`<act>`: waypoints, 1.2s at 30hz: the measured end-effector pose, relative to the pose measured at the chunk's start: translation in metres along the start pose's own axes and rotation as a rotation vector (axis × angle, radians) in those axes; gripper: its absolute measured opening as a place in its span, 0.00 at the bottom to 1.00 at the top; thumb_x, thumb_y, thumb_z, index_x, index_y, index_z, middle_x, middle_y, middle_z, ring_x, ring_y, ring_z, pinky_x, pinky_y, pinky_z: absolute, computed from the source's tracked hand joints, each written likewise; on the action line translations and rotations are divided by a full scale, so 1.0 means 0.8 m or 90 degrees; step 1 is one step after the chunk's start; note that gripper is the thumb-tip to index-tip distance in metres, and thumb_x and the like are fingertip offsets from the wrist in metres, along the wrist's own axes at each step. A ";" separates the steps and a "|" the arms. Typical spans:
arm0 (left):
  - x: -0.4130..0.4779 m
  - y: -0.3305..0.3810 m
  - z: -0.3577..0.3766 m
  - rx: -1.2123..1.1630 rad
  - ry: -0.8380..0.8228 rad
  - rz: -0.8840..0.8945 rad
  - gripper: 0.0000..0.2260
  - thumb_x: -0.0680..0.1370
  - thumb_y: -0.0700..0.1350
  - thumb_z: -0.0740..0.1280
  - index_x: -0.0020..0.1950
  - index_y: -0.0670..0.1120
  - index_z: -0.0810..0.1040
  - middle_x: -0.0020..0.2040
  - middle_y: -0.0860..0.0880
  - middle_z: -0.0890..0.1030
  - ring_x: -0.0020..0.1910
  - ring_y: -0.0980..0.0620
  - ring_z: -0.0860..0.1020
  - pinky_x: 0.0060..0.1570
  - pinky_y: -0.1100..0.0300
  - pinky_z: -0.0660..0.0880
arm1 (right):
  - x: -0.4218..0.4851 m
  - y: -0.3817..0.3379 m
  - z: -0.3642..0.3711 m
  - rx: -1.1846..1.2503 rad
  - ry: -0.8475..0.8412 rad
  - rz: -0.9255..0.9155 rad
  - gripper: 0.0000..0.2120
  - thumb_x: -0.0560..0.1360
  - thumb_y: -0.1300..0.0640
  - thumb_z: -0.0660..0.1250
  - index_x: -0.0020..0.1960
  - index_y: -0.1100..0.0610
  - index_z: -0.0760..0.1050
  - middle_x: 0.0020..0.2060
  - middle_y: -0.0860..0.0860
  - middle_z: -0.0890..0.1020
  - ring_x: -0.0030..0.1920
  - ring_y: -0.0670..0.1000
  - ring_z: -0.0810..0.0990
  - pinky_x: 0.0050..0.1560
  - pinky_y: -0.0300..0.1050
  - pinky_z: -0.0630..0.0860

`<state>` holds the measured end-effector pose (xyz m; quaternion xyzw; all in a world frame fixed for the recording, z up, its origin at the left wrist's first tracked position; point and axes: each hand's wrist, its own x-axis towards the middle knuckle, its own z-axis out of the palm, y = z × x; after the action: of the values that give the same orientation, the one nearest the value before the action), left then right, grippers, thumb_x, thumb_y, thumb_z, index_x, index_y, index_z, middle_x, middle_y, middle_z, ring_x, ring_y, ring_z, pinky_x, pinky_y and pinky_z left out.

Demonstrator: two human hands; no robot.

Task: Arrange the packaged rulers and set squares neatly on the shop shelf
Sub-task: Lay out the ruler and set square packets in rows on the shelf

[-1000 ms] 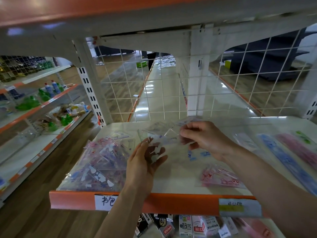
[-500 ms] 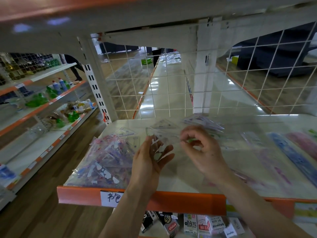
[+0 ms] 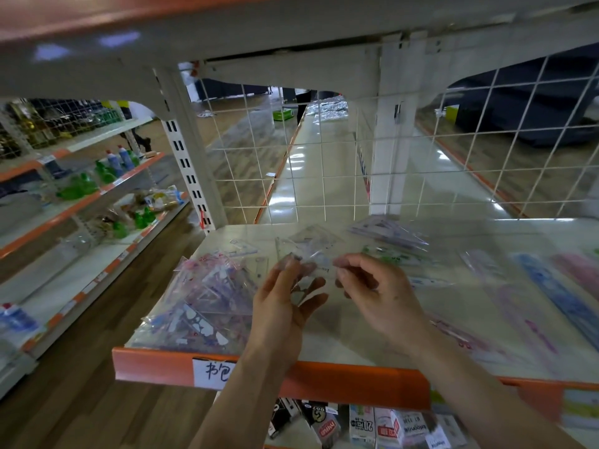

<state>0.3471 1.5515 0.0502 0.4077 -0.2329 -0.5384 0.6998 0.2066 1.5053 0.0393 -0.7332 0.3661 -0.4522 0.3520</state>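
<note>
Both hands are up over the front of the shelf (image 3: 356, 384), sharing one clear set-square packet (image 3: 311, 251). The left hand (image 3: 282, 312) pinches its near-left corner between thumb and forefinger, with the other fingers fanned loose below. The right hand (image 3: 382, 296) has its fingers curled in and nips the packet's right edge. The packet hangs just above the shelf surface, roughly over the middle, touching no pile that I can make out.

It looks like very light work: a thin, stiff plastic triangle inside a glossy film sleeve. The film is probably slippery and slack at the margins, so the better hold is likely on the hard edge felt through the sleeve, not on the loose flap. The points could snag neighbouring sleeves, so laying it flat should suit better than sliding it.

Just left of the hands lies a loose heap of packets (image 3: 207, 296), overlapping at odd angles. To the right, long ruler packets lie side by side, a blue ruler (image 3: 557, 293) and a pink ruler (image 3: 580, 273) beyond it, blurred. Behind the held packet sits a small back stack (image 3: 385, 230), close to the wire mesh (image 3: 291, 176).
</note>
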 end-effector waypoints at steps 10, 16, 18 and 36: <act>0.005 -0.002 -0.001 -0.043 0.031 -0.009 0.07 0.79 0.36 0.61 0.50 0.40 0.78 0.41 0.43 0.81 0.42 0.46 0.81 0.40 0.54 0.81 | 0.043 -0.019 -0.018 -0.302 -0.126 0.001 0.10 0.74 0.56 0.70 0.55 0.51 0.78 0.44 0.45 0.79 0.43 0.48 0.78 0.48 0.47 0.77; 0.007 -0.001 0.003 -0.052 0.096 -0.011 0.08 0.80 0.35 0.58 0.50 0.39 0.76 0.37 0.43 0.75 0.39 0.46 0.79 0.40 0.52 0.82 | 0.097 -0.004 -0.019 -0.348 -0.078 0.075 0.05 0.72 0.58 0.67 0.45 0.60 0.79 0.40 0.54 0.83 0.44 0.55 0.81 0.48 0.49 0.77; 0.007 -0.002 0.002 -0.045 0.098 -0.008 0.07 0.80 0.35 0.58 0.50 0.39 0.76 0.38 0.42 0.75 0.39 0.46 0.79 0.40 0.52 0.82 | 0.101 -0.005 -0.008 -0.364 -0.137 0.087 0.06 0.74 0.58 0.67 0.48 0.58 0.80 0.44 0.53 0.83 0.48 0.54 0.81 0.50 0.48 0.76; 0.001 -0.005 0.005 0.096 -0.002 0.005 0.11 0.77 0.39 0.65 0.59 0.43 0.77 0.47 0.44 0.81 0.45 0.47 0.80 0.47 0.55 0.78 | -0.005 0.005 0.009 -0.118 0.139 -0.032 0.05 0.73 0.59 0.71 0.49 0.55 0.78 0.41 0.46 0.80 0.38 0.39 0.76 0.40 0.27 0.72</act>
<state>0.3422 1.5495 0.0491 0.4572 -0.2753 -0.5170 0.6692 0.2111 1.5083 0.0322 -0.7180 0.4241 -0.5018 0.2298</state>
